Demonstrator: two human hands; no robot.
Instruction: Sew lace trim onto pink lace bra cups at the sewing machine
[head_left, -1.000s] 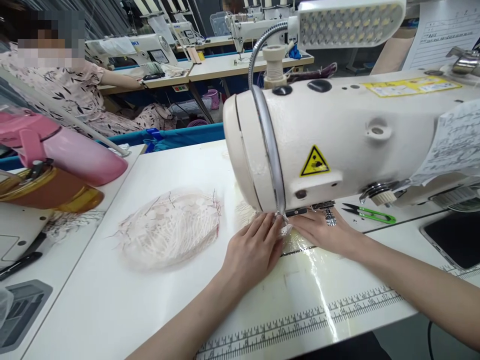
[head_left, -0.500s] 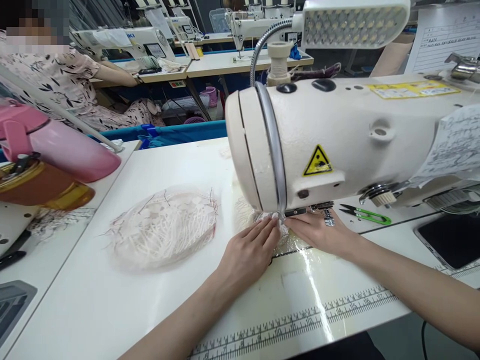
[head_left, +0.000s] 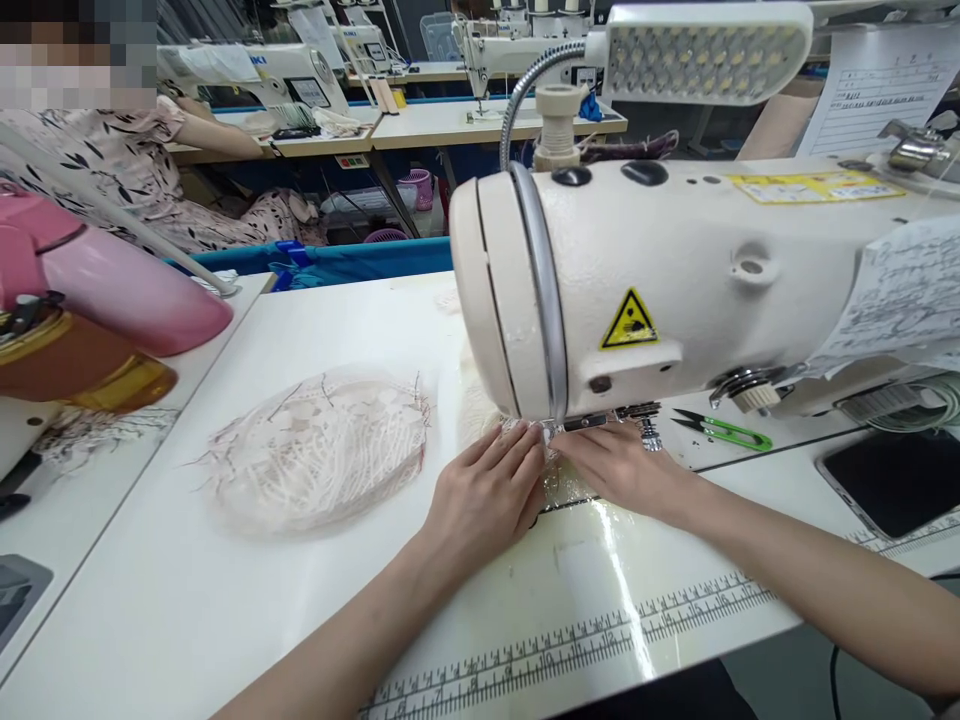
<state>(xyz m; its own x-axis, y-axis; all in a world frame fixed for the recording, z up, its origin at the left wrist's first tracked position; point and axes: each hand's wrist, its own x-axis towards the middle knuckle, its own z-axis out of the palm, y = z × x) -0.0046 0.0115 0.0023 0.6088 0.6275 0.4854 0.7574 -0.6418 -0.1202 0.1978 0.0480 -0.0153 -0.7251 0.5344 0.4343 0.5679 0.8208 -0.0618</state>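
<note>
Pale lace fabric [head_left: 477, 408] lies under the head of a white sewing machine [head_left: 675, 260], mostly hidden by my hands and the machine. On it, beside the needle area, my left hand [head_left: 487, 485] rests palm down, fingers stretched forward and close together. My right hand [head_left: 626, 465] lies flat to the right of the needle area, its fingertips reaching under the machine head near the metal presser parts [head_left: 589, 421]. The fingertips of both hands nearly meet. The needle itself is hidden.
A sheer bundle of white trim [head_left: 322, 455] lies left. Green thread snips [head_left: 724, 431] and a dark phone [head_left: 896, 480] are right. A pink bottle [head_left: 135, 285] and an amber container [head_left: 82, 365] stand at far left. A printed ruler [head_left: 570, 655] lines the front edge. Another person sits behind, left.
My left hand has slid slightly forward and covers more of the lace that showed by its fingertips. My right hand has shifted a little toward the left. The view has turned slightly.
</note>
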